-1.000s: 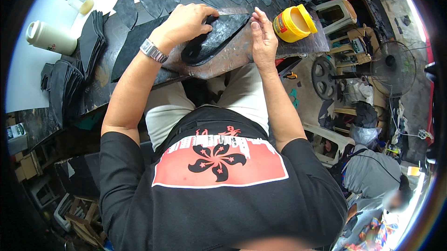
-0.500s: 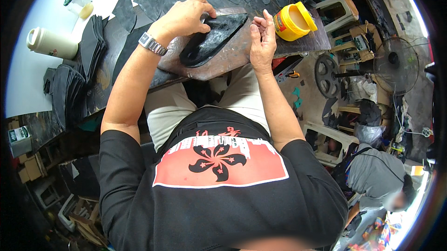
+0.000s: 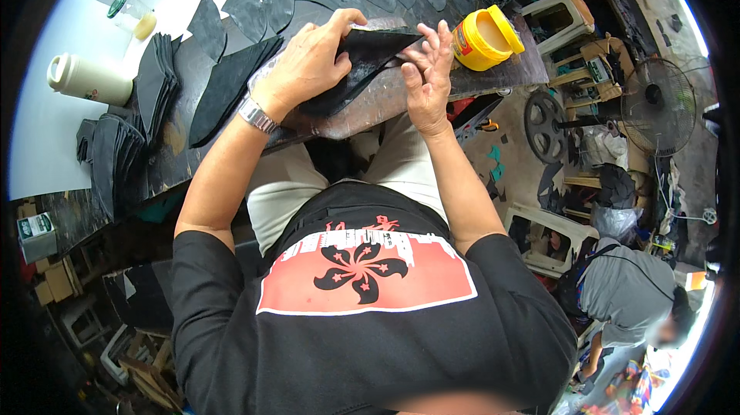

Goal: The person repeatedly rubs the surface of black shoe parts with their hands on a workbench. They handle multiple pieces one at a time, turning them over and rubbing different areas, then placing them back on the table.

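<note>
the left hand (image 3: pixel 308 67) is pressing down on a black cut piece (image 3: pixel 356 67) lying on the workbench (image 3: pixel 370 107), fingers curled over it. the right hand (image 3: pixel 425 76) is touching its pointed end, fingers spread apart. a yellow jar (image 3: pixel 484 37) is sitting just beside.

Black leather piece (image 3: pixel 362 60), yellow tub (image 3: pixel 482 37) w/ tan glue, silver watch (image 3: pixel 255 115), white bottle (image 3: pixel 89 80)
</note>
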### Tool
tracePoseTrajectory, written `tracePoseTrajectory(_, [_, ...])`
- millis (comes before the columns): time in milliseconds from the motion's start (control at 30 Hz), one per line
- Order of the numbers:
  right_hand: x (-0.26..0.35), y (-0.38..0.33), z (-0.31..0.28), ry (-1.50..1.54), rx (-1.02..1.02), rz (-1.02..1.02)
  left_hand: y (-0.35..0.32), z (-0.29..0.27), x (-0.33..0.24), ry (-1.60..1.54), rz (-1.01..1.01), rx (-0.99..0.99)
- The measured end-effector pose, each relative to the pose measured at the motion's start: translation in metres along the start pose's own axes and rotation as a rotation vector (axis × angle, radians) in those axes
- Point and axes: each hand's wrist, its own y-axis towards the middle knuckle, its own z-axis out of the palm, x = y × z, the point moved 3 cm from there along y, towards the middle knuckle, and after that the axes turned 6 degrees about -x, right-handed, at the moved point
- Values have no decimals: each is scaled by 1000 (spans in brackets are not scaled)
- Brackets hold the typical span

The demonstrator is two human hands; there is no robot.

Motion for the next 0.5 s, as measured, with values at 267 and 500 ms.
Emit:
tracePoseTrajectory(267, [0, -3, -2, -28, 1, 31, 9, -12, 18, -622, -415, -132])
tracePoseTrajectory(500, [-9, -7, -5, -70, -68, -108, 59, -8, 48, -810, -531, -248])
